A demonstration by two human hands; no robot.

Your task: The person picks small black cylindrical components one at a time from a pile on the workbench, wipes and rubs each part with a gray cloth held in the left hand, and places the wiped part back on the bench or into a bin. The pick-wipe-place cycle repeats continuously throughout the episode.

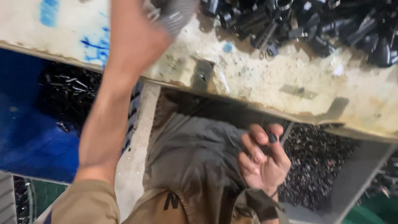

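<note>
My left arm reaches up over the worn cream worktable (pixel 257 79), and my left hand (pixel 139 29) is blurred at the top edge, closed around a grey ribbed piece (pixel 176 14). My right hand (pixel 263 159) is low, below the table edge over my grey-trousered lap (pixel 190 157). Its fingers are curled and pinch a small black part (pixel 272 138) between thumb and fingertips. A heap of black tubular parts (pixel 306 23) lies on the table at the top right.
A blue bin (pixel 29 137) holding dark small parts (pixel 68 93) stands at the left under the table. At the lower right is a container of fine black pieces (pixel 315 166) with a grey slanted wall. The table's chipped edge runs diagonally across the view.
</note>
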